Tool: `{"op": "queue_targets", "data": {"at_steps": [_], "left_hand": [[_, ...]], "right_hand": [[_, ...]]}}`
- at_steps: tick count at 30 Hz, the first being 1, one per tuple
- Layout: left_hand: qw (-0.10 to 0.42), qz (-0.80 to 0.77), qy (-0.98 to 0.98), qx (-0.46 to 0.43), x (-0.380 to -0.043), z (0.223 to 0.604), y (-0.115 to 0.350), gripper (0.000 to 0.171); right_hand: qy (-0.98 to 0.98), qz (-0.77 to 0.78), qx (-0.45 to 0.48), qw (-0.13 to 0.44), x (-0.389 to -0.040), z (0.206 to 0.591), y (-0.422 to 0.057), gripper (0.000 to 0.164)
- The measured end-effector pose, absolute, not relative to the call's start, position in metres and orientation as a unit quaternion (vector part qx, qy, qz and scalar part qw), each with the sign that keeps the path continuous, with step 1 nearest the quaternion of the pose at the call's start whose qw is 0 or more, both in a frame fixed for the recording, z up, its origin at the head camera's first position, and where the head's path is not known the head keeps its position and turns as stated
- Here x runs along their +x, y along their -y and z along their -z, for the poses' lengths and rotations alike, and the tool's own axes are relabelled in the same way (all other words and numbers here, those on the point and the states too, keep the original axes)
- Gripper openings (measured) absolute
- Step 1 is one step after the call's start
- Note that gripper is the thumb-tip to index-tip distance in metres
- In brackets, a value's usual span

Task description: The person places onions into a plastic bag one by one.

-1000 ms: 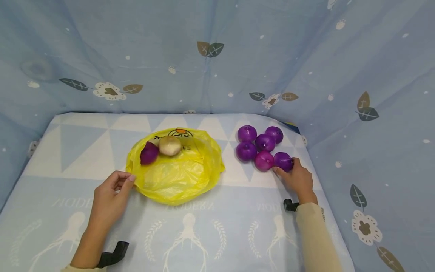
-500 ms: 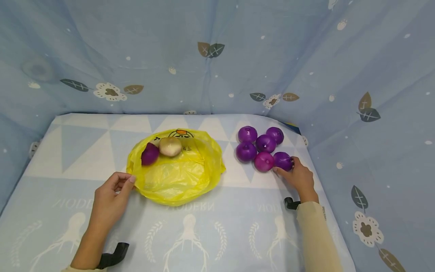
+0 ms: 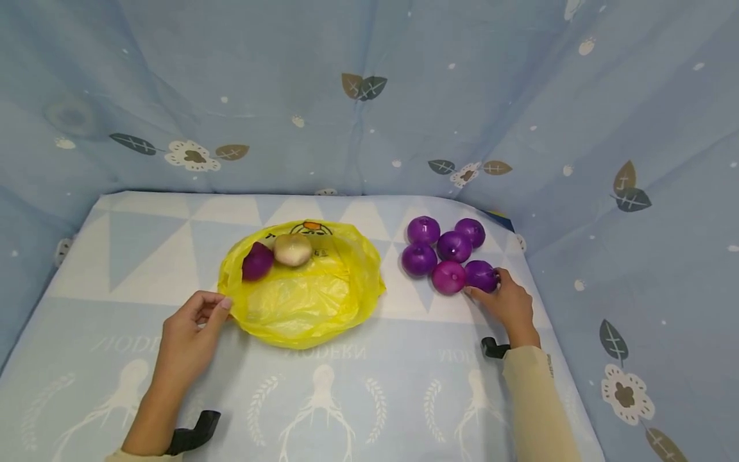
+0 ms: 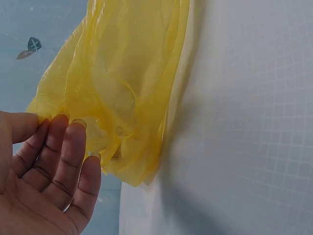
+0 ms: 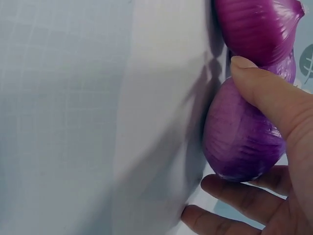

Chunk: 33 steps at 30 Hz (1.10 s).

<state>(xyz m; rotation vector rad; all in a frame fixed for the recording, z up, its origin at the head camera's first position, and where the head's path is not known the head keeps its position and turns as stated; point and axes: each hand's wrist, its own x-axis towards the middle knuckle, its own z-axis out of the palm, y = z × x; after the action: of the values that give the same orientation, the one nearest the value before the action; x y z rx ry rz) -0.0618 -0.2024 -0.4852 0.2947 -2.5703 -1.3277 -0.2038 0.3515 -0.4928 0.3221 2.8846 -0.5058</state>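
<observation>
Head view: A thin, crinkled yellow plastic bag [image 3: 300, 301] lies open-mouthed on the cloth-covered surface [image 3: 404, 385], left of centre. Inside, a pale rounded vegetable [image 3: 293, 249] sits beside a dark purple onion [image 3: 257, 262]. The left hand [image 3: 187, 343] pinches the bag's left rim. Five glossy, round onions [image 3: 454, 246] cluster toward the surface's far right corner. The right hand [image 3: 509, 305] holds a sixth onion [image 3: 481, 274] at the cluster's near right side.

Left wrist view: Thumb and fingertips meet on translucent, creased film; the little finger stands apart.

Right wrist view: Thumb and fingers span the finely ribbed, bulbous onion.
</observation>
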Motion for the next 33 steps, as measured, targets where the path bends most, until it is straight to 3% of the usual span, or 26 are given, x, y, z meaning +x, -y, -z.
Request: {"op": "queue_targets", "data": {"at_steps": [12,17,24,33], "left_hand": [[0.122,0.45,0.879,0.103,-0.061,0.482,0.209,0.023],[0.116,0.454,0.877,0.108,-0.06,0.482,0.21,0.026],[0.116,0.454,0.877,0.107,-0.061,0.483,0.21,0.025],[0.115,0.452,0.878,0.105,-0.06,0.483,0.209,0.024]], "right_hand": [[-0.949,0.255,0.148,0.11,-0.195,0.489,-0.347,0.11],[-0.942,0.28,0.163,0.083,-0.196,0.48,-0.342,0.107],[-0.953,0.291,0.082,0.008,-0.191,0.462,-0.327,0.105],[-0.956,0.292,0.022,-0.029,-0.18,0.424,-0.297,0.101]]}}
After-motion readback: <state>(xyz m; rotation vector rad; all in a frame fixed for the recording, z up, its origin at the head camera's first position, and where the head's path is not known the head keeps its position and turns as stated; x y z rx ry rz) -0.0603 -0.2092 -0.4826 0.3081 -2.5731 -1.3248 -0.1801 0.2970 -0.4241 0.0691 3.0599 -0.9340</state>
